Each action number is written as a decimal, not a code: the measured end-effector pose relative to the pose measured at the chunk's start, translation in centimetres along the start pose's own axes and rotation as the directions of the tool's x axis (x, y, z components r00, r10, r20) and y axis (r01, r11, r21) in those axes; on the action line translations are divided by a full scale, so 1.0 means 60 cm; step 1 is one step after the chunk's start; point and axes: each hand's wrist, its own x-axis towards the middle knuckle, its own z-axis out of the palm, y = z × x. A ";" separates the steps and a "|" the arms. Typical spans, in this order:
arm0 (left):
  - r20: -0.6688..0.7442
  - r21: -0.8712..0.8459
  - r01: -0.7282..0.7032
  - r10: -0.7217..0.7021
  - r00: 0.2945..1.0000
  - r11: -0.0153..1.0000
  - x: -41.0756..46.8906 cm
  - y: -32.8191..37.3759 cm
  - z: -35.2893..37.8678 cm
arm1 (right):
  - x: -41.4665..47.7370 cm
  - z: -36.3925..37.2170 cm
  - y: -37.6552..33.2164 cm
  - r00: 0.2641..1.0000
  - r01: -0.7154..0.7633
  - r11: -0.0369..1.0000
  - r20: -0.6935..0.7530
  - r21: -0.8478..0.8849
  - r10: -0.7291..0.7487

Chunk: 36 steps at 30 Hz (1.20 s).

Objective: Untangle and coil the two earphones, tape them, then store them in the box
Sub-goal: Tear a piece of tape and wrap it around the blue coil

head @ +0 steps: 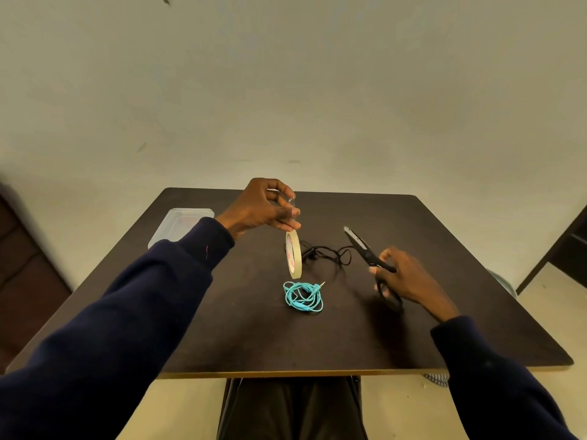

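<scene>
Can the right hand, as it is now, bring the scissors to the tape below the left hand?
Probably yes. The right hand holds the scissors, pointing toward the tape roll hanging under the left hand; nothing stands between them.

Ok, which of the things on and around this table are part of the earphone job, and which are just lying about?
Part of the job:
- teal earphone, coiled on the table
- black earphone, still loose
- tape roll, hanging from the left hand
- scissors, in the right hand
- clear box, far left

Lying about:
- striped cloth on the floor
- dark furniture at right
</scene>
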 end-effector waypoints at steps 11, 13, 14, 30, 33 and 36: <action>-0.005 -0.023 0.026 -0.026 1.000 0.999 -0.006 -0.027 -0.011 | -0.003 0.059 -0.099 0.975 0.217 0.791 -0.087 0.572 -0.205; -0.005 -0.030 0.028 -0.028 1.000 0.999 -0.006 -0.031 -0.015 | -0.002 0.064 -0.109 0.986 0.078 0.662 0.043 0.745 -0.164; -0.005 -0.030 0.026 -0.027 1.000 0.999 -0.007 -0.032 -0.017 | -0.002 0.066 -0.112 0.983 0.014 0.592 0.098 0.806 -0.158; 0.010 0.086 -0.044 0.043 0.999 0.995 -0.012 -0.075 -0.045 | -0.009 0.074 -0.115 0.860 -0.288 0.416 0.424 0.862 -0.285; 0.004 0.071 -0.070 0.070 0.998 0.995 -0.016 -0.081 -0.051 | -0.006 0.077 -0.113 0.866 -0.243 0.465 0.406 0.851 -0.291; -0.006 0.059 -0.101 0.101 0.995 0.993 -0.018 -0.088 -0.055 | -0.006 0.073 -0.108 0.873 -0.220 0.478 0.390 0.850 -0.293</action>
